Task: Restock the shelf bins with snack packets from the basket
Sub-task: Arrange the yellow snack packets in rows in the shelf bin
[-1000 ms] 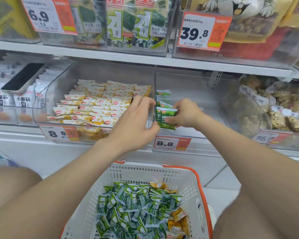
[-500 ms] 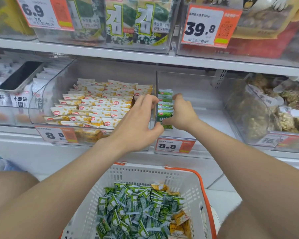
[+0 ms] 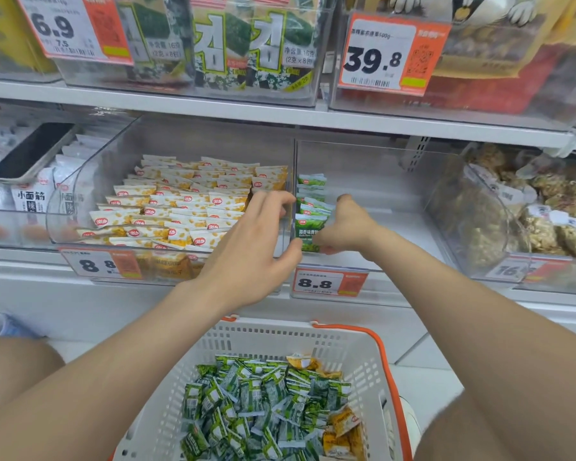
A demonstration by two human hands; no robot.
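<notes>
My right hand (image 3: 345,227) is pinching the front green packet (image 3: 308,232) in the row along the clear bin's (image 3: 373,181) left wall, left hand (image 3: 256,247) half curled around the divider (image 3: 293,181) between bins. Yellow packets (image 3: 180,211) sit next door; the basket (image 3: 273,341) below holds plenty more green ones.

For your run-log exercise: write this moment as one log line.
stage: lining up green packets in clear bin | left hand: steadying divider | right hand: on row | white basket: many left
</notes>
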